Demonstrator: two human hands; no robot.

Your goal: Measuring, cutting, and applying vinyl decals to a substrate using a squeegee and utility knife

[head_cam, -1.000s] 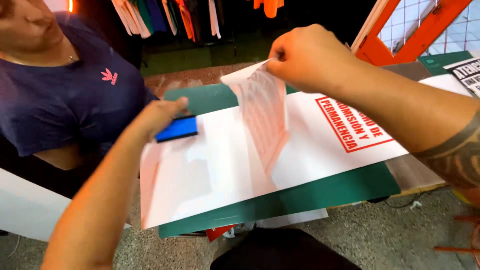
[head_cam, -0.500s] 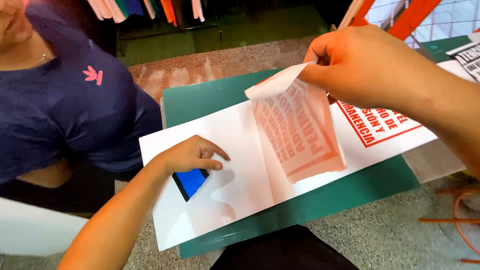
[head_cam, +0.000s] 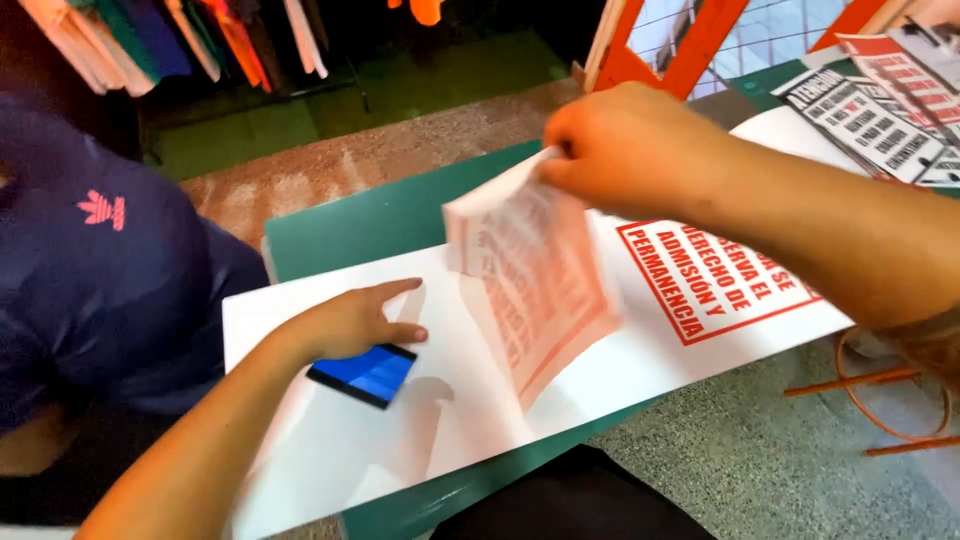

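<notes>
White board point(head_cam: 640, 375) lies across the green worktop point(head_cam: 360, 225), its long axis running from about 8 o'clock to 2 o'clock. My right hand point(head_cam: 625, 150), up at 1 o'clock, has its grip pinched shut on the top edge of a translucent film sheet point(head_cam: 530, 290), which is lifted off the board and hangs down curled, red lettering showing faintly through it. The sheet's lower edge meets the board near the centre, at 7 o'clock from that grip. My left hand point(head_cam: 350, 325) is the nearer one to the blue squeegee point(head_cam: 362, 373): fingers spread flat on the board, palm resting on the squeegee's upper edge, not closed around it. No containers show. At 9 o'clock stands another person in a dark blue shirt point(head_cam: 100, 290).
</notes>
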